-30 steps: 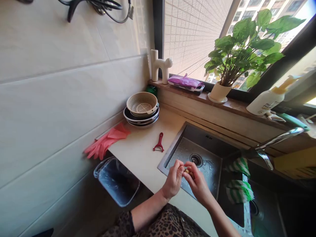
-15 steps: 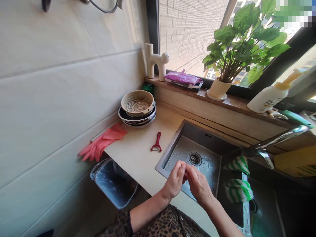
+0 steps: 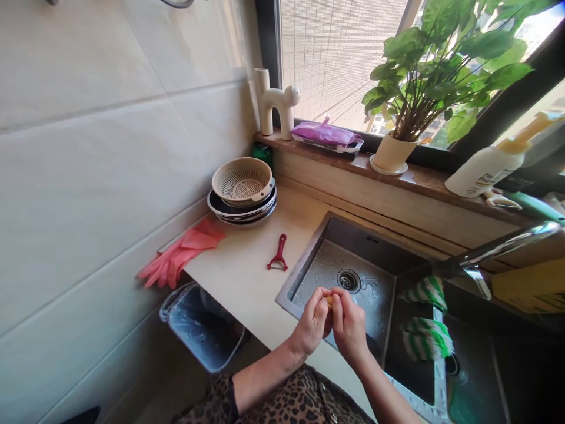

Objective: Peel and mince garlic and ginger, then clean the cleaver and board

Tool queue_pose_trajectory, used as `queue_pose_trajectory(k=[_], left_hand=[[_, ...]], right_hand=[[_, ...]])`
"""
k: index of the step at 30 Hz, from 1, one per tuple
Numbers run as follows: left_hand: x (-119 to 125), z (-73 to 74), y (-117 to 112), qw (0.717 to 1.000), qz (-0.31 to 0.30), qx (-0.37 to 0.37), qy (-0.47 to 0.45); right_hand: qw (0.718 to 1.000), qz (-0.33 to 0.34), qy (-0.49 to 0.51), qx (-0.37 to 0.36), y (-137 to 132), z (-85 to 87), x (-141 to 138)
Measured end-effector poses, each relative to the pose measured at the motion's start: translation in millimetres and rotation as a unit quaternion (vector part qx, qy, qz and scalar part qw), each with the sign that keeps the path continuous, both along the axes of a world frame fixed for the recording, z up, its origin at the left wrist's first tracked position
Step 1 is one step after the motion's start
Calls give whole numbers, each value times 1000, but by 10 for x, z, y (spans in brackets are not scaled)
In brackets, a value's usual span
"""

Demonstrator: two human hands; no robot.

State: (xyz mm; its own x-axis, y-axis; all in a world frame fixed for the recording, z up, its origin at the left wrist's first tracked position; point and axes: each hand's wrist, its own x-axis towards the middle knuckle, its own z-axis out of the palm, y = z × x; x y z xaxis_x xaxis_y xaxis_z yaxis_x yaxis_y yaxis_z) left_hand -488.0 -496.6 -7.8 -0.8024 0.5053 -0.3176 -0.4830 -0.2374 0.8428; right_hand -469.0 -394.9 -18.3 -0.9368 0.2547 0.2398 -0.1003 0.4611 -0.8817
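Over the steel sink basin my left hand and my right hand meet, fingertips pinching a small yellowish piece of food. My fingers hide most of it, so I cannot tell exactly what it is. Both hands are wet-looking and close above the sink's front rim. A red vegetable peeler lies on the cream countertop to the left of the sink, out of reach of my fingers.
A plastic basket sits on stacked plates at the counter's back corner, beside pink rubber gloves. A lined bin hangs below the counter edge. A chrome faucet arches over the sink's right, near striped green cloths.
My hands have come slightly apart at the fingertips, showing the yellowish piece again. My right hand has turned more upright. The view has drifted slightly, with the scene shifting left.
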Motion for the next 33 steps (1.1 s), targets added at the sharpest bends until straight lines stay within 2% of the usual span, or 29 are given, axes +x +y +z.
queue_pose_trajectory(k=[2,3,5,7,8,9,11,13,14,17,19,21,22,23,25,26,27,28,30,31,33], left_hand=[[-2,-13,-6,999,-12,31,-19],[-16,-28,-32,998,-23,47,-22],[-83,-93,-163,998,-38,54,1],[-215,-219,-412,996,-12,-17,87],[-302,-303,-575,985,17,-87,150],[-398,-399,-753,958,57,-172,223],[-585,-607,-1113,865,117,-347,343],[-728,-801,-1408,785,109,-469,390],[-775,-881,-1515,754,96,-516,395],[-823,-1012,-1678,696,76,-606,378],[-793,-993,-1695,685,107,-618,372],[-710,-902,-1671,706,170,-577,375],[-645,-840,-1646,734,197,-530,375],[-565,-775,-1614,776,209,-466,371],[-377,-657,-1531,868,181,-315,340],[-281,-613,-1490,902,161,-247,316],[-195,-582,-1455,924,157,-196,289],[-124,-567,-1433,936,176,-161,261],[-38,-575,-1453,939,254,-119,197],[-22,-593,-1500,936,294,-100,164],[-24,-633,-1663,933,337,-65,108]], right_hand=[[982,-5,-79,-169,27,25,-67],[956,6,-112,-270,50,37,-102],[879,42,-156,-448,103,50,-166],[815,79,-173,-547,146,39,-208],[799,91,-174,-569,158,23,-219],[792,97,-173,-578,160,2,-224],[793,102,-170,-575,133,-45,-224],[802,115,-175,-559,68,-81,-224],[805,126,-179,-551,26,-90,-228],[807,154,-196,-535,-114,-93,-254],[805,154,-215,-531,-212,-95,-279],[805,146,-242,-522,-328,-115,-296],[805,144,-257,-516,-398,-133,-299],[805,144,-268,-509,-479,-155,-298],[807,154,-285,-494,-673,-206,-285],[808,162,-291,-487,-781,-235,-279],[809,170,-295,-479,-891,-266,-276],[811,181,-300,-468,-998,-301,-283],[829,207,-307,-418,-1188,-386,-337],[857,216,-301,-359,-1266,-438,-388],[921,220,-261,-187,-1390,-561,-533]])
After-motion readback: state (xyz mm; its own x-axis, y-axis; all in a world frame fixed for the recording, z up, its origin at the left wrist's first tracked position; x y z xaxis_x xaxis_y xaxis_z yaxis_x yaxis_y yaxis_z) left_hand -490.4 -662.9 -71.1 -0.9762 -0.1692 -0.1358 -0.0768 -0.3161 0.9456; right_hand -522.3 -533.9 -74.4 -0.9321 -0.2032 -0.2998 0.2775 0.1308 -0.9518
